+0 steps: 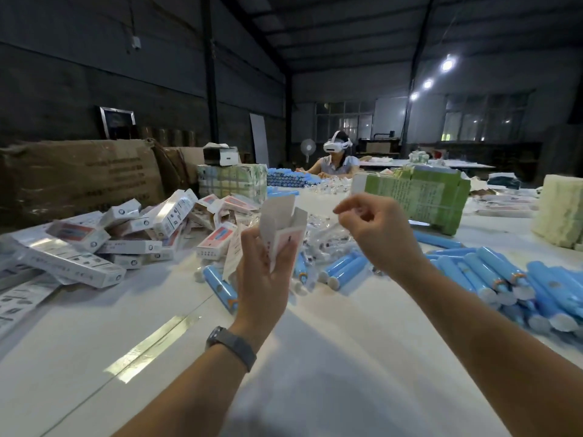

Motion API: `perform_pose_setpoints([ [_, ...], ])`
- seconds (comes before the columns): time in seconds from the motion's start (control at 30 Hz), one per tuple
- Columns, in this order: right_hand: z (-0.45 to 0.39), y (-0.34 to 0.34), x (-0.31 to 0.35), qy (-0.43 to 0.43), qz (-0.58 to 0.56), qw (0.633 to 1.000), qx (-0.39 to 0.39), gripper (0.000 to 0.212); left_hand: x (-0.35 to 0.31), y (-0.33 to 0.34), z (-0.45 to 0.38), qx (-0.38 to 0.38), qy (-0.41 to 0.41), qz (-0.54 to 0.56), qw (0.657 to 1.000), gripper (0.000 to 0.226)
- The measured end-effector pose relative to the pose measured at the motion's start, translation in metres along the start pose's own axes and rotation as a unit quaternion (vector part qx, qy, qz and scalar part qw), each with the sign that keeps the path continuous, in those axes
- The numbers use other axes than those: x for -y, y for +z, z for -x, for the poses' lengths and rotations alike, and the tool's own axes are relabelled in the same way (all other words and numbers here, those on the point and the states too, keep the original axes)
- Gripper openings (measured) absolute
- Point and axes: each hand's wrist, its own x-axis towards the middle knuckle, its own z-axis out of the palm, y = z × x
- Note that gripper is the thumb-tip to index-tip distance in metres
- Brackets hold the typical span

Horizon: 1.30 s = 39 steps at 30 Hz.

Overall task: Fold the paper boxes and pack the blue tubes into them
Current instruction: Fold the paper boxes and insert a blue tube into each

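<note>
My left hand [265,272] holds a paper box [282,225] upright above the table, its top flaps spread open. My right hand [375,231] hovers just right of the box with fingers curled, touching nothing that I can make out. Several blue tubes [345,271] lie on the table behind my hands, and one blue tube [220,287] lies to the left of my left wrist. A large heap of blue tubes [517,285] lies at the right. Folded white boxes [132,238] are piled at the left.
A green-wrapped bundle [419,197] and a pale block [561,216] stand at the back right. Brown cartons [79,178] line the left edge. A person wearing a headset [336,156] sits across the white table [315,357]. Small clear packets [325,234] lie mid-table.
</note>
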Motion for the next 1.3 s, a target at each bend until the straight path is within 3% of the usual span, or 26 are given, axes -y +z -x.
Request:
perform_pose_setpoints([
  [0.17, 0.005, -0.016, 0.04, -0.067, -0.125, 0.988, -0.068, 0.018, -0.005, 0.004, 0.007, 0.036, 0.033, -0.004, 0.999, 0.033],
  [0.37, 0.014, -0.002, 0.038, -0.101, 0.013, 0.992, -0.075, 0.039, -0.006, 0.008, 0.01, 0.054, 0.055, -0.018, 0.997, 0.035],
  [0.5, 0.016, 0.002, 0.034, -0.112, 0.017, 0.988, -0.107, 0.043, -0.002, 0.009, 0.01, 0.047, 0.049, -0.031, 0.997, 0.036],
  [0.77, 0.016, 0.005, 0.032, -0.171, 0.07, 0.975, -0.12, 0.027, -0.002, 0.014, 0.015, 0.056, 0.094, -0.021, 0.994, 0.036],
  [0.93, 0.015, 0.003, 0.027, -0.247, 0.1, 0.952, -0.152, 0.03, -0.002, 0.014, 0.014, 0.051, 0.101, -0.026, 0.993, 0.037],
  [1.03, 0.017, 0.008, 0.022, -0.266, 0.117, 0.95, -0.111, 0.017, 0.001, 0.014, 0.012, 0.048, 0.085, -0.012, 0.995, 0.038],
  [1.13, 0.021, 0.015, 0.02, -0.226, 0.106, 0.966, -0.06, 0.015, 0.005, 0.014, 0.012, 0.046, 0.08, 0.004, 0.996, 0.037],
  [1.3, 0.02, 0.015, 0.017, -0.219, 0.175, 0.958, -0.055, 0.012, 0.004, 0.015, 0.012, 0.055, 0.078, 0.019, 0.995, 0.039],
])
